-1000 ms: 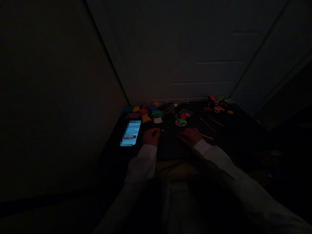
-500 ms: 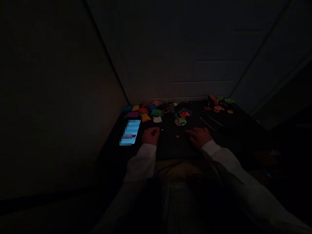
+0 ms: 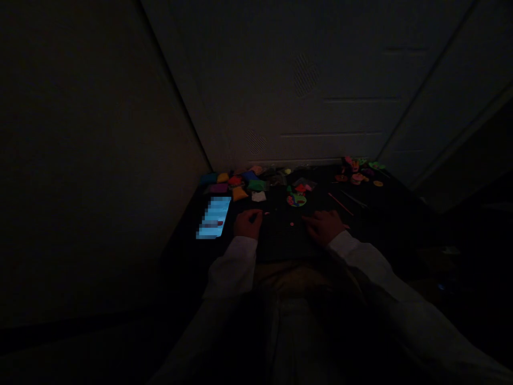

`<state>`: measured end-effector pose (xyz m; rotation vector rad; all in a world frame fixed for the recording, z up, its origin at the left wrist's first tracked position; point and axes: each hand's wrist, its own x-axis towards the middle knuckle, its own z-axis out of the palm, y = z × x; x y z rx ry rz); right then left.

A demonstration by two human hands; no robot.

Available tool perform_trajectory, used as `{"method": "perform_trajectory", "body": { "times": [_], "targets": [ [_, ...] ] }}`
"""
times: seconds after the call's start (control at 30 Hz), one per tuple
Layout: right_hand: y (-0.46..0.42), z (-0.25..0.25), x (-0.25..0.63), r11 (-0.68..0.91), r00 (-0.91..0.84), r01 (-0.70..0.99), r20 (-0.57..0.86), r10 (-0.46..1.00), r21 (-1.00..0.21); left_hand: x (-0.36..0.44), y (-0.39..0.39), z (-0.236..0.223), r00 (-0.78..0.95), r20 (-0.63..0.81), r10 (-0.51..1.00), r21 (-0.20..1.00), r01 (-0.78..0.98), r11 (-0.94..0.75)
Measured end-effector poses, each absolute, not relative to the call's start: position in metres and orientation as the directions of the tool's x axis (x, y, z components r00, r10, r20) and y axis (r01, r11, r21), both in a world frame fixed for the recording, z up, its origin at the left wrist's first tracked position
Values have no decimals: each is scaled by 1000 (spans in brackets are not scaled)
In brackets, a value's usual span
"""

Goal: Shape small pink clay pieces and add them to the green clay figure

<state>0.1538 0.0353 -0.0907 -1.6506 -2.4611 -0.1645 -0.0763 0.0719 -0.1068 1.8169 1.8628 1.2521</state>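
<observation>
The scene is very dark. My left hand (image 3: pixel 247 223) rests on a dark table with its fingers curled, and a small pink bit (image 3: pixel 266 214) lies just off its fingertips. My right hand (image 3: pixel 324 226) lies on the table near a tiny pink piece (image 3: pixel 292 224) on the dark mat (image 3: pixel 280 240); its fingers are bent, and I cannot make out anything in them. A round, multicoloured clay piece (image 3: pixel 296 200) sits beyond both hands.
A lit phone (image 3: pixel 214 217) glows left of my left hand. Several coloured clay packets (image 3: pixel 240 184) lie at the back left, more clay figures (image 3: pixel 356 174) at the back right. Two thin sticks (image 3: pixel 340 203) lie right of centre. Walls close in behind and left.
My right hand moved right off the middle of the mat, uncovering the tiny pink piece, then drew slightly back. The left hand has stayed put.
</observation>
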Motion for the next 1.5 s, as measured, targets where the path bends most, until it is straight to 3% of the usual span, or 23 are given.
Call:
{"method": "perform_trajectory", "body": {
  "times": [1.17,1.5],
  "targets": [
    [31,-91,155,441,-415,895,245,876,-61,-76,72,-107,-180,370,911,716,680,-157],
    [36,-95,160,392,-363,917,247,898,-76,-76,71,-105,-192,377,906,719,677,-156]
  ]
}}
